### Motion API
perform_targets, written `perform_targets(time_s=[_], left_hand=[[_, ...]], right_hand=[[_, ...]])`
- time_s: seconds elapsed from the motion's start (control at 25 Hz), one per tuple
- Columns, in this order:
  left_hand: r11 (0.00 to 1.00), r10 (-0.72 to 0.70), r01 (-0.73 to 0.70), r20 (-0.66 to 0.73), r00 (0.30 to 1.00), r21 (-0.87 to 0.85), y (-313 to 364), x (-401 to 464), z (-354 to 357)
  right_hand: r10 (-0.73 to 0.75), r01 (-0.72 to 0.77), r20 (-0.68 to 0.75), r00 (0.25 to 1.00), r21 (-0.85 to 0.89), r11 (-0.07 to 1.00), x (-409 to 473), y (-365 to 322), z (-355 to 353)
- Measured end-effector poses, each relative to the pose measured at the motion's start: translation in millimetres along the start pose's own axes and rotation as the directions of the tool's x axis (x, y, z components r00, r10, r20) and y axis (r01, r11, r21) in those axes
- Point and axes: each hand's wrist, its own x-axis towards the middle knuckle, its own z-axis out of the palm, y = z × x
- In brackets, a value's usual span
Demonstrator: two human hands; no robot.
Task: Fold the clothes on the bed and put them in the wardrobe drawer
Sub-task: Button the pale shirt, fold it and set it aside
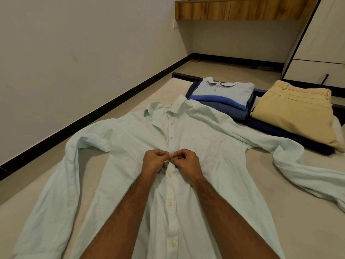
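A pale mint long-sleeved shirt (203, 139) lies face up on the bed (261, 193), sleeves spread to both sides. Its lower buttons are fastened; the upper placket near the collar lies open. My left hand (154, 161) and my right hand (186, 162) meet at the middle of the placket, each pinching the shirt front at a button with curled fingers. A folded pile topped by a light blue polo (224, 90) sits at the far end of the bed. Beside it, folded beige trousers (295, 111) lie on dark blue cloth.
A white wall with a black skirting board (93, 113) runs along the bed's left side. The white wardrobe (321, 43) stands at the far right. A wooden shelf (239, 10) hangs on the far wall. Beige floor lies beyond the bed's dark frame.
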Motion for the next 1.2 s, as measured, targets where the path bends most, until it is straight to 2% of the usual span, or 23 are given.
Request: perform_targets(time_s=[0.2,0.36,0.44,0.52,0.64,0.72,0.8,0.88,0.96,1.04,1.2], left_hand=[[0.994,0.109,-0.109,-0.103,0.989,0.011,-6.0,-4.2,6.9],[0.98,0.185,-0.173,-0.131,0.974,0.097,-8.6,-5.8,12.3],[0.975,0.192,-0.179,-0.105,0.976,0.129,-9.3,-2.9,11.1],[0.954,0.221,-0.212,-0.019,0.975,0.212,-4.6,6.4,4.4],[0.747,0.395,-0.359,0.061,0.917,0.56,4.3,27.1,-7.9],[0.666,0.487,-0.399,0.038,0.872,0.63,2.1,35.1,-8.4],[0.505,0.617,-0.416,0.021,0.787,0.756,-10.9,39.7,-0.9],[0.391,0.693,-0.4,0.021,0.72,0.829,-21.4,44.1,6.0],[0.332,0.736,-0.387,0.02,0.676,0.86,-27.5,48.5,6.7],[0.279,0.76,-0.371,0.032,0.649,0.885,-31.1,53.4,5.8],[0.347,0.698,-0.418,0.066,0.713,0.84,-10.0,73.0,7.9]], right_hand=[[0.037,-0.037,0.009,0.999,-0.03,0.999,0.8,-6.2,-4.0],[0.01,-0.013,-0.022,1.0,-0.115,0.993,-0.2,-6.9,0.3],[-0.018,0.015,-0.018,1.0,-0.158,0.987,1.4,-5.7,0.8],[-0.041,0.038,-0.014,0.999,-0.184,0.982,2.1,-6.9,1.6],[-0.051,0.045,-0.019,0.999,-0.243,0.969,1.2,-5.5,4.5],[-0.04,0.04,0.007,0.999,-0.317,0.947,3.7,-10.9,2.8],[-0.061,0.075,0.047,0.997,-0.409,0.909,21.6,-20.9,0.4],[-0.202,0.182,0.017,0.979,-0.511,0.84,49.7,-31.5,-0.4],[-0.233,0.196,-0.019,0.972,-0.484,0.853,72.4,-38.7,4.5],[-0.142,0.114,-0.017,0.99,-0.51,0.853,86.0,-36.6,10.7],[-0.041,0.084,0.079,0.996,-0.673,0.735,98.4,-36.1,10.9]])
